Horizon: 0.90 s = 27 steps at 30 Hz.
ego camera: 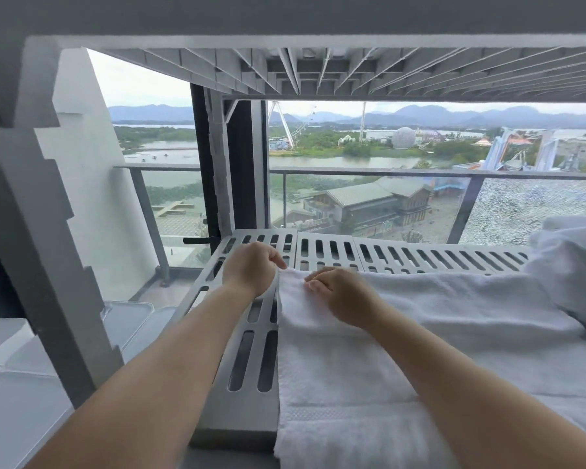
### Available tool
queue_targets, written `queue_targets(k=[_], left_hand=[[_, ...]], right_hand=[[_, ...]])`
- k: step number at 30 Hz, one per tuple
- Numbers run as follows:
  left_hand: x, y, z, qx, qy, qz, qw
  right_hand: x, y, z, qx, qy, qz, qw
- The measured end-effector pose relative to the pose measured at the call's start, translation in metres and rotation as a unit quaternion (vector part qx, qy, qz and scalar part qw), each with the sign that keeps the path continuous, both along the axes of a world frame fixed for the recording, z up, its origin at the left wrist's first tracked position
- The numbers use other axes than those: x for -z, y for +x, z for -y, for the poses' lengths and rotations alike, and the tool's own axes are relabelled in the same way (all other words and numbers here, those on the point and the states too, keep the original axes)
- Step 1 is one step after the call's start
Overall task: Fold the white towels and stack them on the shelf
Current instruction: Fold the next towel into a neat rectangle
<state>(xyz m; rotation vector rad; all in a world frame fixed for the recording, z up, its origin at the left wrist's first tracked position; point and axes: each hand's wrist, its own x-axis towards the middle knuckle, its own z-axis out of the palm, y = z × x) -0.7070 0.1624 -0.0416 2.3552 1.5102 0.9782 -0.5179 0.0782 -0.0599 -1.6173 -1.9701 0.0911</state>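
**Towel corner grip**

The white terry towel (420, 333) lay flat on the grey slotted plastic shelf (244, 350), covering its 3 o'clock side. The left hand (251, 265) pinched its 11 o'clock corner; the right hand (339, 296), fingers curled, gripped the edge just beside it

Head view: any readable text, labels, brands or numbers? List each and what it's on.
No readable text in this frame.
white towel: no tag or print showing.
shelf: slotted grey panels, no markings visible.
buildings outside the window: any signs are too small and blurred to read.
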Motion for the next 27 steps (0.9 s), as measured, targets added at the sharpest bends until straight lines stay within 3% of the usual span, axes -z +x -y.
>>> queue_targets(k=[3,8,13,15,22,27], left_hand=[[-0.007,0.019,0.002,0.053,0.011,-0.012,0.998],[-0.014,0.069,0.03,0.142,0.017,-0.044,0.989],[-0.007,0.119,0.068,0.212,-0.024,-0.089,0.973],[-0.001,0.136,0.077,0.225,-0.028,-0.087,0.97],[0.007,0.193,0.111,0.21,-0.001,-0.084,0.974],[0.019,0.233,0.134,0.122,-0.097,-0.157,0.975]], right_hand=[[-0.008,0.034,0.022,0.065,0.038,0.063,0.995],[-0.004,0.082,0.055,0.145,0.011,0.099,0.984],[-0.002,0.117,0.073,0.166,0.023,-0.043,0.985],[-0.003,0.14,0.08,0.184,0.044,-0.051,0.981],[0.014,0.241,0.117,0.232,-0.075,0.05,0.969],[0.022,0.27,0.125,0.177,-0.172,0.073,0.966]])
